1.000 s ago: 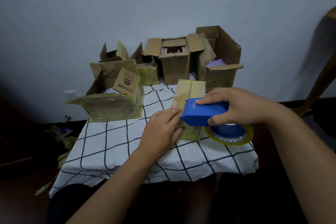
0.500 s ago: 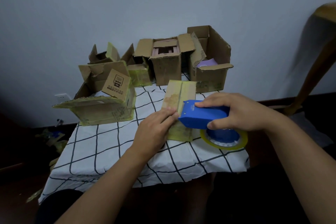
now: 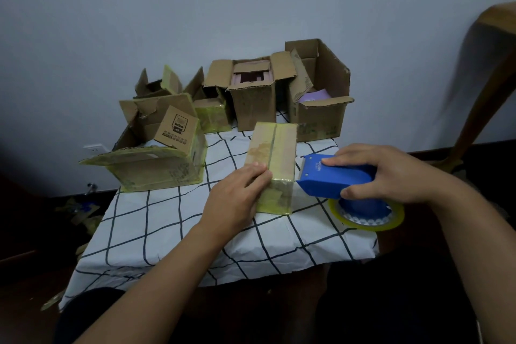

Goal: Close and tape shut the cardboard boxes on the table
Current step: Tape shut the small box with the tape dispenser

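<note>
Head view: your left hand (image 3: 237, 198) presses flat on the closed box (image 3: 275, 153) at table (image 3: 167, 232) centre. At 3 o'clock of it, your right hand (image 3: 391, 173) grips the blue tape dispenser (image 3: 332, 179). Open boxes (image 3: 252, 95) stand at 12 o'clock.

Open boxes (image 3: 251, 98) crowding table's (image 3: 156, 232) rear

Left hand (image 3: 237, 198) covers the near left corner of the closed box (image 3: 272, 153). Right hand (image 3: 391, 173) hides much of the dispenser (image 3: 332, 176) top. Tape roll (image 3: 368, 216) partly concealed beneath. Brown furniture (image 3: 485, 86) blurred, cut by the right edge. Print on the flap (image 3: 176, 127) illegible.
</note>
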Motion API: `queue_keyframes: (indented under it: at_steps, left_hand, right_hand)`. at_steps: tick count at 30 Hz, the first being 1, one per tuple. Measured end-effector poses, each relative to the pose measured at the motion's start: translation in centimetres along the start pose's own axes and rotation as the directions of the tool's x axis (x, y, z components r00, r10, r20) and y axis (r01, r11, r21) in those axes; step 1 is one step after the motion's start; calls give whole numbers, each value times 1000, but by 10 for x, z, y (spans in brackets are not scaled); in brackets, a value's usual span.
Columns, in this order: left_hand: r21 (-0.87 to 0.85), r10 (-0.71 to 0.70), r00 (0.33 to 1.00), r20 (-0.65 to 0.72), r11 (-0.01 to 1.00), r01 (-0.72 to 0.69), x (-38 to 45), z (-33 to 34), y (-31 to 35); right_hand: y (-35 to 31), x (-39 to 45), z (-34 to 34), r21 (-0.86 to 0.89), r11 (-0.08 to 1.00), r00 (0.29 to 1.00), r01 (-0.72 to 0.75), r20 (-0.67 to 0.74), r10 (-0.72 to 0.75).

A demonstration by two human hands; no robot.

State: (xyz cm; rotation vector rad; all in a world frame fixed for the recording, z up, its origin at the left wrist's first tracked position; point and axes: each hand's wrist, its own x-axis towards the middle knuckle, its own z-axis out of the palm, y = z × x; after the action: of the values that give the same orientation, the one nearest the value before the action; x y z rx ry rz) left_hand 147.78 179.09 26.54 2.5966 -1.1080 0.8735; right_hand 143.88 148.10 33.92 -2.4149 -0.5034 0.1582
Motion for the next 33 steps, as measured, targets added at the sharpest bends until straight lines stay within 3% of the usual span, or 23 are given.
queue_keyframes:
  at_steps: [13,22,33]
  left_hand:
    - [194,15,980,198,980,-54,0,1,23]
    - [274,57,987,148,957,-97,6,10,28]
    - [184,73,984,164,978,-103,4,14,22]
  right_hand:
    - [6,0,12,-47,999,999,-11,38,13]
    - [2,1,8,-184,983,996,4,93,13]
    - [-13,1,-1,-335,941,986,44,168,14]
